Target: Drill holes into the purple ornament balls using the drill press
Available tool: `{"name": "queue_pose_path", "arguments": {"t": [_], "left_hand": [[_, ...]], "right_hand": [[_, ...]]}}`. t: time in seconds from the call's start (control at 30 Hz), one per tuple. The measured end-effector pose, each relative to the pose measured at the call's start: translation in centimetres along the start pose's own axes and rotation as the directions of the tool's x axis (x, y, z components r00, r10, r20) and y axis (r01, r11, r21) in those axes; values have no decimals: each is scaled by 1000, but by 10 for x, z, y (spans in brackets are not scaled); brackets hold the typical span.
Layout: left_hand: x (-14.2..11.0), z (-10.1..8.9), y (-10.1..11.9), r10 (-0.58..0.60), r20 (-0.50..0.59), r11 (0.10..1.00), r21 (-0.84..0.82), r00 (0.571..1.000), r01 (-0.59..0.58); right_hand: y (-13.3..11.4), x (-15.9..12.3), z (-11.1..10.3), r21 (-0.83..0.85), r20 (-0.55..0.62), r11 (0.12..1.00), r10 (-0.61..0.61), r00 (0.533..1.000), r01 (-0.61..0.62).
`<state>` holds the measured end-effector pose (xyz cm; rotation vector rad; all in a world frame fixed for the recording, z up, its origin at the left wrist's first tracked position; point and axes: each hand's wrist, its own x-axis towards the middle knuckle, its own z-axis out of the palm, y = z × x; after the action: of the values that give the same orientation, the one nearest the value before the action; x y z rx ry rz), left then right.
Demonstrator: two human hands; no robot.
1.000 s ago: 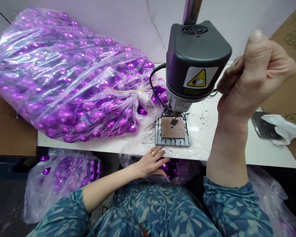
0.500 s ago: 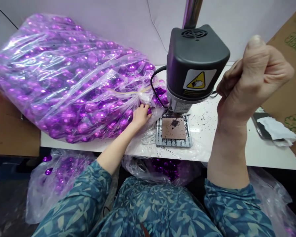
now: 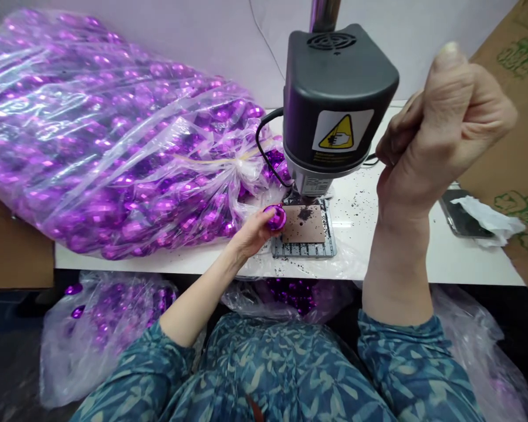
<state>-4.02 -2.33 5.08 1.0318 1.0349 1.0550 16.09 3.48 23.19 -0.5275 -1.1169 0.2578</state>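
Note:
My left hand (image 3: pixel 253 232) is closed on a shiny purple ball (image 3: pixel 275 217), held just left of the small drill press's base plate (image 3: pixel 304 230). The plate has a brown pad with dark shavings on it. The black drill head (image 3: pixel 334 94) hangs above the plate. My right hand (image 3: pixel 440 129) is raised at the right of the drill head, clenched in a fist round the thin metal lever (image 3: pixel 372 158), of which only a short end shows.
A big clear bag of purple balls (image 3: pixel 114 135) fills the left of the white table (image 3: pixel 422 264). More bags of purple balls lie below the table edge (image 3: pixel 105 316). A phone with tissue (image 3: pixel 470 214) and a cardboard box (image 3: pixel 519 146) stand at the right.
My left hand went from the bag in my lap up to the big bag's opening, then came back toward the base plate holding a purple ball. My right hand stayed on the lever.

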Motion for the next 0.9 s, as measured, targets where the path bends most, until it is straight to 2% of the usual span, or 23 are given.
{"name": "queue_pose_path", "arguments": {"t": [0.1,0.23,0.3,0.47,0.6,0.9], "left_hand": [[3,2,-11,161,-33,956,255,986,-148],[13,1,-20,290,107,866,394,951,-308],[21,-1,-23,311,153,854,389,938,-346],[35,-5,-25,304,141,844,419,942,-335],[38,-2,-18,331,196,755,533,923,-383],[40,8,-7,397,305,566,661,866,-492]], "right_hand": [[0,0,0,14,-5,1000,-6,1000,6],[-1,-2,0,15,10,1000,18,1000,-18],[-2,-3,0,3,14,999,36,999,-36],[-4,-5,0,-12,14,1000,2,1000,-2],[-3,-5,0,-87,16,996,11,1000,-10],[-8,-7,1,32,6,999,14,1000,-14]]}}
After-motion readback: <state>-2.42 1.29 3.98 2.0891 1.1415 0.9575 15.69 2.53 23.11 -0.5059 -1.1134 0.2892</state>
